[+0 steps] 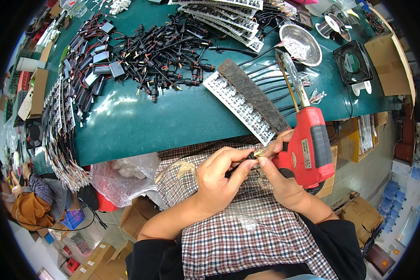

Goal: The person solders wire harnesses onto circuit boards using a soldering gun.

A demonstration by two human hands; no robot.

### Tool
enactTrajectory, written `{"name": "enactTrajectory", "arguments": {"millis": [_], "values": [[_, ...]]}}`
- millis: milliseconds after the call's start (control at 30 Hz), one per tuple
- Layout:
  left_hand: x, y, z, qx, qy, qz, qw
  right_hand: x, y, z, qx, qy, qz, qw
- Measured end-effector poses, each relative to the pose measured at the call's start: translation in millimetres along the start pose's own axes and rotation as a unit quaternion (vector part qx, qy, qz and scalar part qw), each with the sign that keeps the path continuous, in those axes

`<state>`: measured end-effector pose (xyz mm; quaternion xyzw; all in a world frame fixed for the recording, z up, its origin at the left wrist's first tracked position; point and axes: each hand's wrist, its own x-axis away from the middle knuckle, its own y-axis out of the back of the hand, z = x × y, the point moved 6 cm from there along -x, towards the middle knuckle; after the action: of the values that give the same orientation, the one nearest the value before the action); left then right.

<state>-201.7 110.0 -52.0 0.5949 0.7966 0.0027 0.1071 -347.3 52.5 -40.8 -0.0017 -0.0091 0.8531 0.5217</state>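
Observation:
My left hand pinches a small black connector with wire ends over my lap, just below the green table's front edge. My right hand grips a red soldering gun whose long metal tip points up over the table; its thumb and forefinger also touch the connector from the right. A white perforated strip with a dark worn bar lies diagonally on the table just above both hands.
A pile of black cable connectors covers the green table. Bundled wired strips hang off its left edge. Beyond my right hand are a metal bowl, solder spool and black fan. Cardboard boxes flank it.

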Motion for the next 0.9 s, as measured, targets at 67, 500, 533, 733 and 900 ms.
{"name": "enactTrajectory", "arguments": {"millis": [67,500,533,733,900], "values": [[-0.7,0.2,1.4,0.008,0.014,-0.008,1.0,0.9,-1.0,-0.5,0.003,0.0,0.002,1.0],[-3.8,1.8,7.7,0.02,0.058,-0.008,0.998,-6.5,2.7,-0.9,0.013,0.018,-0.007,1.0],[-6.0,2.3,1.3,-0.028,0.003,-0.006,1.0,-6.6,0.8,-1.8,0.02,0.016,0.022,0.999],[-9.6,5.4,-21.2,-0.242,-0.177,0.023,0.954,-6.3,0.7,-3.1,0.052,0.025,0.026,0.998],[-9.7,2.2,-32.4,-0.349,-0.221,0.068,0.908,-6.0,2.2,-2.0,0.105,0.006,0.066,0.992]]}}
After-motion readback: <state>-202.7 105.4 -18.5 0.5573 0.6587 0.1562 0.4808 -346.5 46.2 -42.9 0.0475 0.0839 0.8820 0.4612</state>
